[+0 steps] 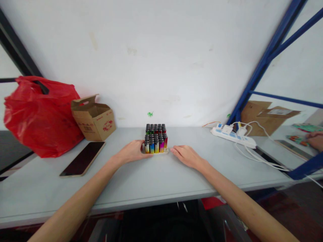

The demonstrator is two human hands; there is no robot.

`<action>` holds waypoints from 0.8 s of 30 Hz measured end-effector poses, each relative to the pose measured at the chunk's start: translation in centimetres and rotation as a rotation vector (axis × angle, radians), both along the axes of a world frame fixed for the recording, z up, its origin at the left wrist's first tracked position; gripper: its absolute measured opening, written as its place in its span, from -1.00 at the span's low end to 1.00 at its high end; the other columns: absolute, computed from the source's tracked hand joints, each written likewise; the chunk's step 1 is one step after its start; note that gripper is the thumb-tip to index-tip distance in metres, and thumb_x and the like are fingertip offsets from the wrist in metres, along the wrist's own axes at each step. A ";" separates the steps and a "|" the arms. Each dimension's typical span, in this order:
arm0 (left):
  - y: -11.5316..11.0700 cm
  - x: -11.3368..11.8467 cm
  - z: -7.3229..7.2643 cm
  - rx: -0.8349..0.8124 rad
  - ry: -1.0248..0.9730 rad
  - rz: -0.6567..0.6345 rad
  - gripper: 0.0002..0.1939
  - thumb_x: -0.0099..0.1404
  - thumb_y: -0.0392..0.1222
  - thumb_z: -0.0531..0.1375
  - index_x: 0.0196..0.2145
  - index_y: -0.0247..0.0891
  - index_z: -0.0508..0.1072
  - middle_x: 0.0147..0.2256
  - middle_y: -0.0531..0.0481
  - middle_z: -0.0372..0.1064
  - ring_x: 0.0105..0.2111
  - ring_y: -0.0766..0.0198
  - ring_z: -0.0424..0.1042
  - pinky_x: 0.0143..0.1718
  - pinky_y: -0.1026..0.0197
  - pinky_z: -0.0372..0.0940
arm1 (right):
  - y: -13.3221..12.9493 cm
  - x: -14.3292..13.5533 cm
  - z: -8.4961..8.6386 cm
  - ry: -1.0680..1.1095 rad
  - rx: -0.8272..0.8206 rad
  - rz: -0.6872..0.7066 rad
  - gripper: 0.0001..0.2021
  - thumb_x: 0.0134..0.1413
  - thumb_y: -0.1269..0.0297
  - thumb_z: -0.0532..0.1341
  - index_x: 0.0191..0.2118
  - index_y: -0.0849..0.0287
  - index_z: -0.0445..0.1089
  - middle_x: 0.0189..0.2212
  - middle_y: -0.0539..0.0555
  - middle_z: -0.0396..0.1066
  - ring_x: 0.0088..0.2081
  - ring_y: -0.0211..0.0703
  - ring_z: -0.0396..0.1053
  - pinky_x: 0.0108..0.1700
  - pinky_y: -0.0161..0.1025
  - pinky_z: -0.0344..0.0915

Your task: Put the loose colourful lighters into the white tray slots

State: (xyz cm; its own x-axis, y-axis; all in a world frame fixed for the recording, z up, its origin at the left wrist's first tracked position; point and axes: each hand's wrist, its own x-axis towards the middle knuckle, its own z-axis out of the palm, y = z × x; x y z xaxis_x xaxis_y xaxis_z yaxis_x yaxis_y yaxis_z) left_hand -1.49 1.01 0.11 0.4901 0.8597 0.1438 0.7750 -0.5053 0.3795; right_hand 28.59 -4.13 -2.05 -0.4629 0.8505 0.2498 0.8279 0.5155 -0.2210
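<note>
Head view; forward-down over table [156,181]

Workshop bench [156,178], blue racking [264,57], cartons [94,117]

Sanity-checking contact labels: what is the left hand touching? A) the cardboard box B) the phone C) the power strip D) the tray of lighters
D: the left hand rests against the left side of the tray of lighters, while the phone, cardboard box and power strip lie apart from it.
</note>
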 end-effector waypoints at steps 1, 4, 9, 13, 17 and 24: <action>0.3 -0.2 -0.2 0.014 -0.004 0.027 -0.43 0.11 0.37 0.33 -0.18 -0.17 0.55 -0.28 -0.09 0.61 -0.34 0.05 0.51 -0.36 0.19 0.25 | 0.1 0.0 -0.2 0.019 -0.001 -0.003 -0.54 0.57 0.05 -0.07 -0.28 0.11 0.44 -0.35 0.10 0.56 -0.33 -0.10 0.49 -0.24 -0.23 0.17; 1.1 -0.6 -0.8 0.047 -0.055 0.061 -0.37 0.06 0.43 0.34 -0.20 -0.17 0.59 -0.28 -0.15 0.60 -0.30 -0.03 0.52 -0.31 0.15 0.29 | 0.5 0.0 -0.6 0.066 -0.016 -0.020 -0.54 0.56 0.06 -0.05 -0.32 0.10 0.43 -0.39 0.09 0.54 -0.35 -0.09 0.47 -0.26 -0.23 0.17; 2.0 -0.9 -1.8 0.053 -0.117 0.066 -0.40 0.04 0.44 0.37 -0.31 -0.18 0.58 -0.40 -0.08 0.53 -0.40 0.03 0.48 -0.39 0.16 0.28 | 2.3 -0.2 -1.0 0.227 -0.094 -0.002 -0.48 0.55 0.00 -0.11 -0.31 0.12 0.45 -0.44 0.06 0.50 -0.35 -0.12 0.46 -0.19 -0.23 0.23; 2.1 -0.8 -1.7 0.045 -0.082 0.075 -0.39 0.05 0.44 0.36 -0.28 -0.20 0.57 -0.39 -0.08 0.52 -0.40 0.05 0.46 -0.39 0.15 0.28 | 6.1 -0.2 -1.3 0.569 -0.195 -0.110 -0.33 0.49 -0.18 -0.20 -0.39 0.14 0.42 -0.52 0.03 0.42 -0.39 -0.14 0.43 -0.18 -0.22 0.31; 2.7 -1.3 -0.8 -0.028 -0.154 0.044 -0.17 -0.03 0.38 0.44 0.05 -0.24 0.54 -0.18 -0.12 0.56 -0.28 0.04 0.50 -0.23 0.12 0.38 | 10.2 -1.3 -1.8 0.993 -0.279 -0.221 -0.43 0.41 -0.21 -0.11 -0.17 0.16 0.41 -0.17 0.19 0.53 -0.19 -0.08 0.49 -0.16 -0.20 0.43; 6.1 1.5 -1.6 -0.307 -1.118 0.308 -0.26 0.39 0.34 0.10 0.29 -0.24 0.34 0.42 -0.25 0.13 0.41 -0.02 0.15 0.25 0.03 0.32 | 13.6 -6.2 -1.4 1.174 -0.318 -0.203 -0.35 0.43 -0.24 -0.22 0.25 0.09 0.29 0.29 0.19 0.35 0.30 -0.07 0.29 0.28 -0.13 0.27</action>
